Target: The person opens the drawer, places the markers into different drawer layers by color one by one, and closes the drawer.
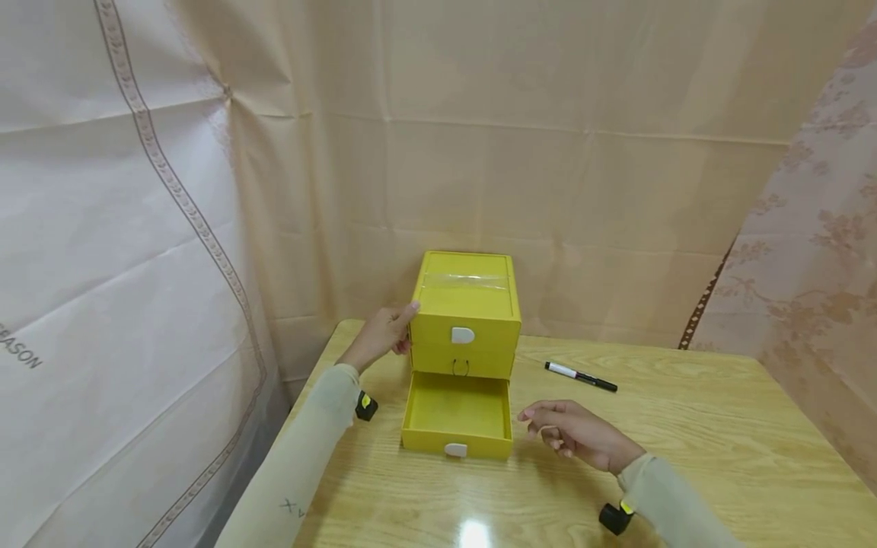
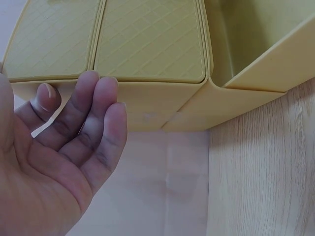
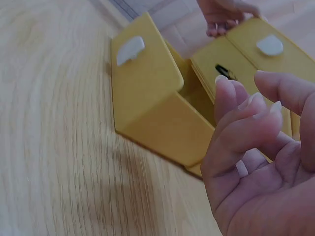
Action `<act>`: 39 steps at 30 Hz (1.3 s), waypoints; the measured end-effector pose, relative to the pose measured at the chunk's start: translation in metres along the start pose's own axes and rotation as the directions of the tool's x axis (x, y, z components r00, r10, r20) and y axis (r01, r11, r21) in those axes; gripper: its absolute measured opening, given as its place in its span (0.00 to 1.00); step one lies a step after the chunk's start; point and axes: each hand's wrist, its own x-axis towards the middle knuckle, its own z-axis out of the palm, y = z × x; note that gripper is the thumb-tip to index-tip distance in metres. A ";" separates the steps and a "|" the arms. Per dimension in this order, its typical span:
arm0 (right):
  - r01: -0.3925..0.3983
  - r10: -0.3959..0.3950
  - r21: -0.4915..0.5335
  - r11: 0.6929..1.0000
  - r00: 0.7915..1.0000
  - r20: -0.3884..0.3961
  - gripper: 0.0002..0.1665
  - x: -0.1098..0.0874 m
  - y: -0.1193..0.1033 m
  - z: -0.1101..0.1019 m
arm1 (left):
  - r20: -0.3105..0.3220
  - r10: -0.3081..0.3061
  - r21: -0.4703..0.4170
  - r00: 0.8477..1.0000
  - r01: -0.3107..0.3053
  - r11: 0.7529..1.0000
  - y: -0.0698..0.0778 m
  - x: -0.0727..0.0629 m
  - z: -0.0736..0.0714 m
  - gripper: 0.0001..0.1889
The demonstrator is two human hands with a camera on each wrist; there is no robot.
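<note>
A small yellow drawer cabinet (image 1: 466,327) stands on the table, its bottom drawer (image 1: 456,445) pulled out with nothing visible inside. White tabs mark the top and bottom drawers, and a dark loop handle (image 1: 460,368) sits on the middle one. My left hand (image 1: 381,332) rests against the cabinet's left side, thumb by the top front corner. In the left wrist view its fingers (image 2: 106,113) are gently bent at the cabinet wall. Right of the pulled-out drawer, apart from it, my right hand (image 1: 578,434) hovers with loosely curled fingers and holds nothing.
A black-and-white marker (image 1: 581,376) lies on the wooden table (image 1: 685,426), right of the cabinet. Beige cloth (image 1: 548,190) hangs behind the table, and pale cloth (image 1: 103,266) hangs along the left. A black wrist device (image 1: 614,519) hangs by the right sleeve.
</note>
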 end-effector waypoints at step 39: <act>-0.113 -0.133 -0.338 0.934 0.769 -0.626 0.27 0.008 0.031 -0.111 | 0.000 0.000 0.008 1.000 0.000 1.000 0.001 -0.002 0.001 0.42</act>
